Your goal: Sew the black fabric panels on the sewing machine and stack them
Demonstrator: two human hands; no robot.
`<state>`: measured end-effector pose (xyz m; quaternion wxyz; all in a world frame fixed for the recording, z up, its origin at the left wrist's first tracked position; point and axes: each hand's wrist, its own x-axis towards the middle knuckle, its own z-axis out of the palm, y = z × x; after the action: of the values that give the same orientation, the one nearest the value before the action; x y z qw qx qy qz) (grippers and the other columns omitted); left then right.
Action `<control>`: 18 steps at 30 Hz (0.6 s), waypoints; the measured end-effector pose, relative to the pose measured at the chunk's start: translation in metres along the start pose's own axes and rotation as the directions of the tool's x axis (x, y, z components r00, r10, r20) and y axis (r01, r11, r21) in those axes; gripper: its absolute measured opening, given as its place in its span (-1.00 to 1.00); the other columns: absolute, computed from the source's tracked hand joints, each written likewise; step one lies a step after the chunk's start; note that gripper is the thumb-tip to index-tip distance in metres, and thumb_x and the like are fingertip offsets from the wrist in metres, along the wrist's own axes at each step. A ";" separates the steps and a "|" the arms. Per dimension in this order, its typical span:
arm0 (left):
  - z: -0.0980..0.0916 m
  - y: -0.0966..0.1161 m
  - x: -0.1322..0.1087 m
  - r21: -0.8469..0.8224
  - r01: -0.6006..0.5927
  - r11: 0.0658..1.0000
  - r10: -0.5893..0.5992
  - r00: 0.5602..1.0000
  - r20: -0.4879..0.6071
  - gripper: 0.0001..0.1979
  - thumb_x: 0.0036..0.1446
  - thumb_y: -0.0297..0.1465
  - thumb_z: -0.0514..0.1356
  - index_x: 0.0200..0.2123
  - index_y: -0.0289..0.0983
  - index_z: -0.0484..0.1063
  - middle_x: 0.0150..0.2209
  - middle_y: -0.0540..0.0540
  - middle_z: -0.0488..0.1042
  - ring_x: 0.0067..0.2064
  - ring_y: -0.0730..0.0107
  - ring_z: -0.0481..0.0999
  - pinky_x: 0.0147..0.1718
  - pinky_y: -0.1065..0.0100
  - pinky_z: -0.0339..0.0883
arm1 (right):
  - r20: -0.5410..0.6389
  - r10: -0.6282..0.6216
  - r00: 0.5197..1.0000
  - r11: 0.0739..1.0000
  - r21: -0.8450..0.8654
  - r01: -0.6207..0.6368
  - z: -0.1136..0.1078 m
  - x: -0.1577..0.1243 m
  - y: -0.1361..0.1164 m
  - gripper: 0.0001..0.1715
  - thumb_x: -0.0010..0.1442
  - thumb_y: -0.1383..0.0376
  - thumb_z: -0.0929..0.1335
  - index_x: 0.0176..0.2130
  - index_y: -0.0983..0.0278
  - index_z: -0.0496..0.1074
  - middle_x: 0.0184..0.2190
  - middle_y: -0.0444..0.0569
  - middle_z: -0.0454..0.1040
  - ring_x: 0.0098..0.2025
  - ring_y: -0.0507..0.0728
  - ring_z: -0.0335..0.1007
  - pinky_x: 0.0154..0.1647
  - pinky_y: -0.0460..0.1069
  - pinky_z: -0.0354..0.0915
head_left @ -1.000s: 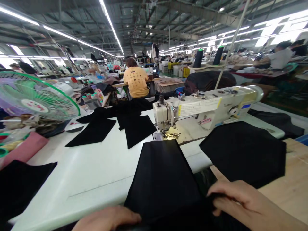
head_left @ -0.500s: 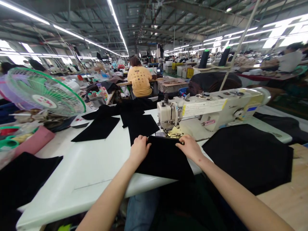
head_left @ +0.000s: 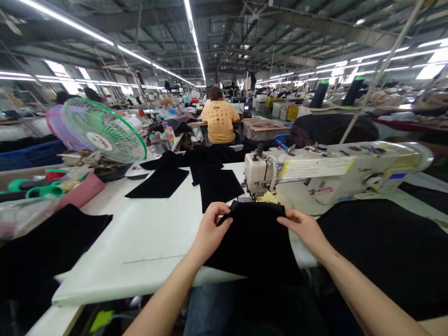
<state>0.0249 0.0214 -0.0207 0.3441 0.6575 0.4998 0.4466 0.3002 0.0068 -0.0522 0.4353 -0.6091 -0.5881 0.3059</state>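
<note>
A black fabric piece [head_left: 255, 238] lies on the white table [head_left: 147, 242] in front of me, its far edge near the needle of a white sewing machine [head_left: 315, 172]. My left hand [head_left: 212, 228] pinches the fabric's far left corner, fingers closed on it. The far right corner is held by my right hand [head_left: 304, 228], fingers also closed on the cloth. Both hands sit just short of the machine's presser foot [head_left: 261, 196].
More black pieces [head_left: 217, 184] lie on the table beyond, a stack [head_left: 385, 252] at my right and another [head_left: 38, 252] at my left. A green-caged fan [head_left: 105, 133] stands at the left. A person in a yellow shirt [head_left: 220, 121] sits ahead, back turned.
Both hands reached forward from the near edge of the fabric to its far edge, then gripped the corners and lifted them slightly. My view shifted right and down.
</note>
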 end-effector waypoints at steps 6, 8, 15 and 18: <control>-0.014 0.027 -0.022 -0.481 0.217 0.850 -0.175 0.976 0.131 -0.85 -0.04 -0.41 0.38 -0.31 -0.22 0.60 0.00 -0.10 0.52 0.00 0.26 0.51 0.01 0.34 0.32 | -0.185 0.064 0.981 0.971 0.238 -0.018 -0.020 -0.031 -0.006 -0.56 -0.18 0.00 0.57 -0.39 0.26 0.58 -0.10 0.06 0.57 -0.21 0.21 0.52 -0.15 0.04 0.44; -0.013 0.033 -0.023 -0.485 0.186 0.854 -0.183 0.982 0.054 -0.90 0.00 -0.35 0.38 -0.36 -0.22 0.62 -0.04 -0.11 0.54 -0.03 0.26 0.52 -0.01 0.34 0.34 | -0.214 0.050 0.976 0.977 0.212 -0.004 -0.023 -0.036 -0.007 -0.63 -0.11 0.01 0.55 -0.39 0.23 0.61 -0.03 0.05 0.56 -0.12 0.24 0.52 -0.08 0.05 0.44; -0.012 0.045 -0.024 -0.360 0.049 0.932 -0.110 0.982 -0.152 -0.88 0.05 -0.28 0.35 -0.40 -0.20 0.66 -0.12 -0.14 0.57 -0.06 0.21 0.53 -0.04 0.30 0.39 | -0.215 0.084 0.973 0.973 0.229 -0.034 -0.028 -0.041 -0.008 -0.62 0.01 -0.03 0.51 -0.27 0.17 0.66 0.11 0.01 0.50 0.19 0.34 0.36 0.31 0.19 0.16; -0.010 0.045 -0.025 -0.434 0.078 0.898 -0.176 0.966 -0.191 -0.89 -0.02 -0.30 0.40 -0.40 -0.20 0.66 -0.18 -0.11 0.59 -0.11 0.26 0.54 -0.07 0.34 0.39 | -0.223 0.215 0.951 0.919 0.377 -0.119 -0.025 -0.043 -0.012 -0.58 -0.07 -0.04 0.55 -0.27 0.16 0.66 0.10 -0.01 0.51 0.21 0.35 0.35 0.32 0.16 0.15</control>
<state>0.0285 -0.0141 0.0174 0.4477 0.4780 0.4692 0.5924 0.3116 -0.0401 -0.0365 0.5844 -0.6025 -0.4056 0.3619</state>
